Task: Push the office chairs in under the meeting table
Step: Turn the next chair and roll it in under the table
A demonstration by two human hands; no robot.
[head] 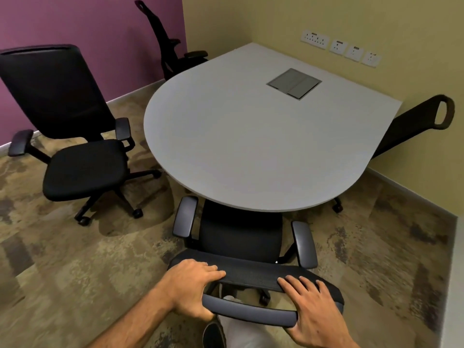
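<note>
The near chair (241,237) is black, with a padded seat, two grey-black armrests and a curved top bar on its backrest. It stands at the rounded end of the meeting table (251,146), the front of its seat already under the grey surface and the armrests just short of the rim. The left hand (193,285) grips the left part of the backrest top, fingers (211,271) curled over the upper edge and thumb under the bar. The right hand (311,305) grips the right part likewise, fingers spread across the mesh edge and closed on the bar.

Left of the table a second black chair (75,146) stands well apart from it on the patterned carpet (75,247), seat fully out and turned partly toward the table. At the table's far left, by the purple wall (75,21), a third chair (170,51) sits close against the rim. On the table's right a fourth chair (414,121) is tucked in, only its backrest showing. A metal cable hatch (293,82) lies flush in the surface.
</note>
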